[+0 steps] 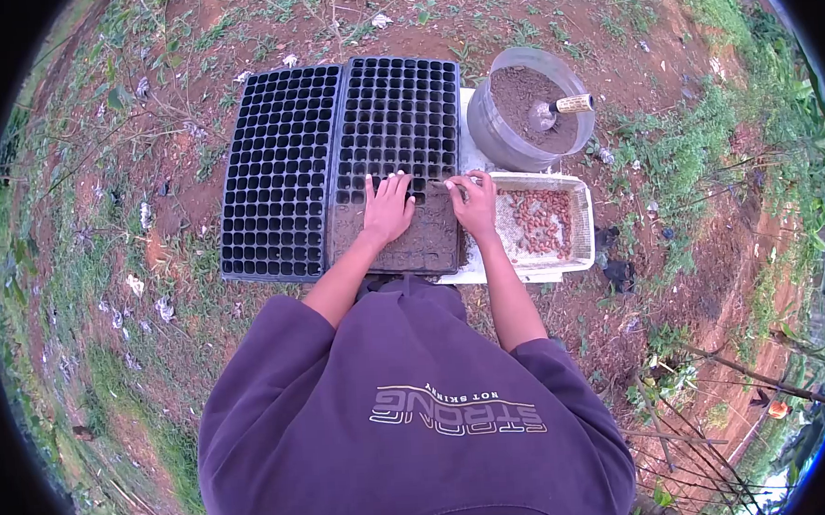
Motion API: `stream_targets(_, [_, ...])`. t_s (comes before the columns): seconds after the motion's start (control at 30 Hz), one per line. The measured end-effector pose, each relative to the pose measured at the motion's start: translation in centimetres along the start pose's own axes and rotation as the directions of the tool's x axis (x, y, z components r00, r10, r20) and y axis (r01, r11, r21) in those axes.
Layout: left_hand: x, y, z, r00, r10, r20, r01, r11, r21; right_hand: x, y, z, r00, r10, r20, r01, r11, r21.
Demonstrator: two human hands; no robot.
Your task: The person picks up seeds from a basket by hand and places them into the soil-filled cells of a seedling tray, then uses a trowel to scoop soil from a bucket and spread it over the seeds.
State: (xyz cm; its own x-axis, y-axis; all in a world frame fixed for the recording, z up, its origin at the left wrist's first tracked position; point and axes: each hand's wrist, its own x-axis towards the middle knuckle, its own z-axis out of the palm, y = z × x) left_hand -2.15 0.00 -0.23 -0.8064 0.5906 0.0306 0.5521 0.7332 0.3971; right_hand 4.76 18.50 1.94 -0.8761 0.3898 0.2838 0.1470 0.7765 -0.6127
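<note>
Two black cell trays lie side by side. The left tray has dark cells, and the right tray has soil over its near part. My left hand lies on the right tray with its fingers spread, at the edge of the soil. At that tray's right edge is my right hand, its fingers bent and pressed together near the soil; whatever is between the fingertips is too small to make out. Reddish-brown seeds lie in a white basket just right of my right hand.
Behind the basket stands a translucent bucket of soil, with a scoop resting in it. A white board shows under the bucket and basket. Around them are reddish ground, grass and weeds, with dry branches at the lower right.
</note>
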Motion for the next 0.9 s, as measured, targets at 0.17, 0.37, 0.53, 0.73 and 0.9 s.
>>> stream_targets(0.17, [0.0,0.0,0.2,1.000,-0.001,-0.007,0.001,1.000,-0.004,0.0,0.0,-0.2,0.998,-0.054,-0.009,0.054,0.998,0.037])
stream_targets(0.37, [0.0,0.0,0.2,1.000,-0.003,-0.001,0.004,1.000,0.014,0.1,0.4,0.0,0.999,-0.043,0.006,0.043,0.998,0.048])
stream_targets(0.53, [0.0,-0.1,0.4,1.000,0.006,-0.011,-0.006,1.000,0.027,0.0,-0.2,-0.4,0.999,-0.039,0.026,0.038,0.999,0.030])
stream_targets(0.73, [0.1,0.1,0.2,1.000,-0.014,0.019,0.013,0.999,0.031,0.0,0.6,0.1,0.999,-0.053,-0.002,0.053,0.997,0.051])
stream_targets(0.9, [0.0,0.1,0.3,1.000,-0.011,0.009,0.011,1.000,0.024,0.1,0.3,-0.1,0.995,-0.075,0.058,0.076,0.997,-0.005])
